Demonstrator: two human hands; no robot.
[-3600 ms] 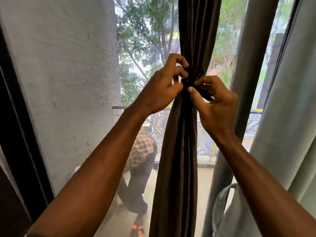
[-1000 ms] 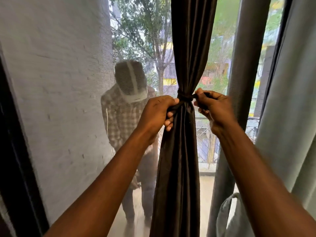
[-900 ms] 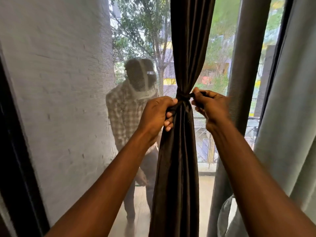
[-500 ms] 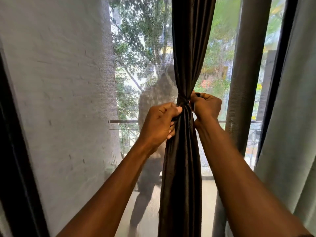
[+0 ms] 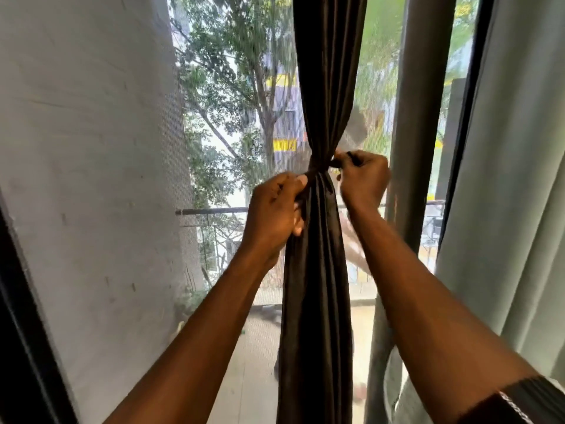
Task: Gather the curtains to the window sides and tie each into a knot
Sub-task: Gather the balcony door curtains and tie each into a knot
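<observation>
Dark curtain [image 5: 318, 270] hangs gathered in a narrow bunch mid-window, cinched at a wrap [image 5: 318, 170] between both hands. Left hand [image 5: 275, 215] is clenched on cloth just left of and below the wrap; whether it holds a tie end or a curtain fold cannot be told. Right hand [image 5: 362, 179] pinches a dark tie end just right of the wrap. Assessment: the knot is being drawn tight. Recommended: pull both ends apart evenly and level, so the wrap does not slide or twist. The pale curtain [image 5: 513, 179], far right, appears untied.
</observation>
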